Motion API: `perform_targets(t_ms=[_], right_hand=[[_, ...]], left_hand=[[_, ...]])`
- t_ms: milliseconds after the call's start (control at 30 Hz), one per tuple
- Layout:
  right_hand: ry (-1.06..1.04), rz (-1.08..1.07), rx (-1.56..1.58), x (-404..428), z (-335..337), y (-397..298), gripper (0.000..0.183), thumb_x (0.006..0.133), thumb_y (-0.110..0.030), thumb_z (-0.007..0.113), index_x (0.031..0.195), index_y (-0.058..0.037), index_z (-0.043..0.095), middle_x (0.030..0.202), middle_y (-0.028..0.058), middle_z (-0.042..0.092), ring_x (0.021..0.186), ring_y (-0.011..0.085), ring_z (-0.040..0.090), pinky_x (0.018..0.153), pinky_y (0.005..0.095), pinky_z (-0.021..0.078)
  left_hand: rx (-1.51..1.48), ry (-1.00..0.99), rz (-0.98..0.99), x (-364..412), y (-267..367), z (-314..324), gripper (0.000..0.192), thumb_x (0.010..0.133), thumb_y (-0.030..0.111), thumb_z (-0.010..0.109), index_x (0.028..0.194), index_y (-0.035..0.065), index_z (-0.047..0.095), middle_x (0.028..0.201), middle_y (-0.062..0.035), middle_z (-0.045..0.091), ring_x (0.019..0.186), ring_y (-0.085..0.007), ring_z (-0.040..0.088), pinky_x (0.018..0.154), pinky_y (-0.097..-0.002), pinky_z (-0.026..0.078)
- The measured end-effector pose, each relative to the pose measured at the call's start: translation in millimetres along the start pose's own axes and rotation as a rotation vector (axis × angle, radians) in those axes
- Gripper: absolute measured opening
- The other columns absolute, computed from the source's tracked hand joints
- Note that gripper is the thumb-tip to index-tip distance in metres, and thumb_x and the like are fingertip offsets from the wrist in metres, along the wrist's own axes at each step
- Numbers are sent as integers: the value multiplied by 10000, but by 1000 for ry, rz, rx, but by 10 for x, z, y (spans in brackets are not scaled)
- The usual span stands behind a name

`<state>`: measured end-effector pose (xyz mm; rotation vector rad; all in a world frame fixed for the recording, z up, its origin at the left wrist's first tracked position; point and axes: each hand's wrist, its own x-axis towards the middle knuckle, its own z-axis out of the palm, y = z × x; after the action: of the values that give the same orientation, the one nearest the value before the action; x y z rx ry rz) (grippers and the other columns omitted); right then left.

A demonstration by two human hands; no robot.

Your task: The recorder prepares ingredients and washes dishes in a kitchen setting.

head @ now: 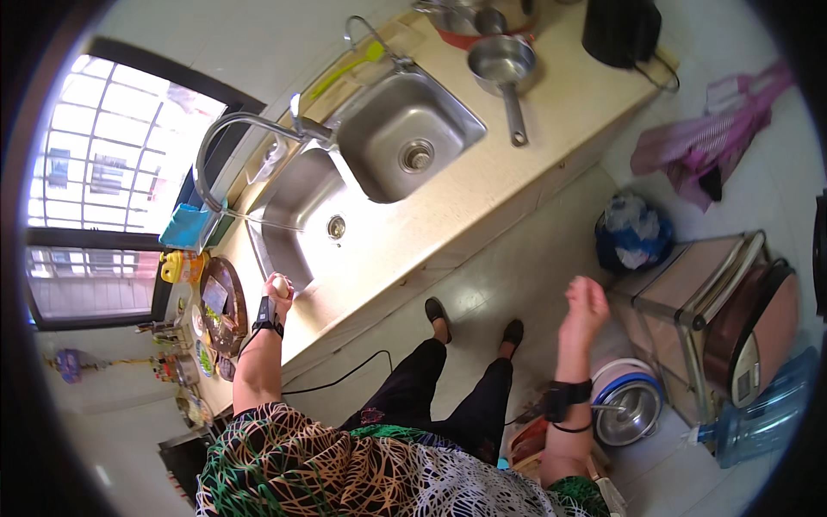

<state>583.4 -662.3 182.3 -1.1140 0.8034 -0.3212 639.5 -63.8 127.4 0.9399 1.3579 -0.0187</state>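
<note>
My left hand (276,298) is closed around an egg (280,285) near the front left corner of the double stainless steel sink (303,187). Water runs from the curved faucet (216,129) into the left basin. Out over the floor, to the right of the counter, is my right hand (586,304), its fingers curled; whether anything lies inside them cannot be told. A round wooden chopping board (238,284) with a cleaver (214,295) and chopped greens on it stands to the left of my left hand.
A steel saucepan (502,64) and a black kettle (621,32) stand on the counter's far side. A yellow bottle (183,266) is by the window. On the right are a rice cooker (743,336), a pot (627,413), a water jug (765,420) and a bag (633,232).
</note>
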Motion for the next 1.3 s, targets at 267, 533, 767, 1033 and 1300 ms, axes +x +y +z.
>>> perform_targets(t_ms=[267, 533, 767, 1033, 1300], right_hand=[[-1138, 33, 42, -901, 2951, -197, 106, 844, -53, 576, 907, 26, 610, 801, 37, 617, 706, 98, 571, 657, 221, 463], [-970, 169, -655, -1120, 4231, 1816, 217, 854, -159, 469, 758, 5, 573, 675, 70, 596, 489, 144, 579, 387, 276, 447], [-1203, 714, -437, -1066, 4891, 1946, 175, 856, -151, 481, 830, 4, 556, 757, 142, 619, 689, 243, 634, 533, 322, 507], [-775, -857, -1230, -426, 5018, 1375, 424, 776, -114, 514, 1168, 33, 448, 1341, 216, 315, 1298, 337, 221, 990, 524, 266], [-858, -1185, -1436, 392, 5247, 1202, 504, 858, -94, 374, 1330, 65, 294, 1439, 178, 212, 1358, 289, 128, 1084, 487, 115]], left_hand=[[-99, -372, 77, -31, 255, 365, 151, 835, 221, 557, 756, 96, 529, 621, -22, 542, 516, -142, 535, 397, -242, 414], [-248, -243, -120, 157, 405, 406, 113, 856, 216, 531, 801, 117, 522, 611, -21, 552, 489, -148, 526, 393, -247, 406], [-130, -372, -112, 173, 290, 466, 229, 846, 295, 564, 808, 70, 554, 657, -40, 580, 497, -144, 546, 353, -228, 413], [-226, -388, -147, 320, 202, 255, 160, 851, 281, 564, 853, 120, 560, 696, -20, 583, 536, -139, 557, 365, -232, 403], [-264, -286, -172, 86, 141, 504, 172, 875, 272, 538, 910, 105, 556, 725, -49, 566, 526, -147, 546, 369, -226, 409]])
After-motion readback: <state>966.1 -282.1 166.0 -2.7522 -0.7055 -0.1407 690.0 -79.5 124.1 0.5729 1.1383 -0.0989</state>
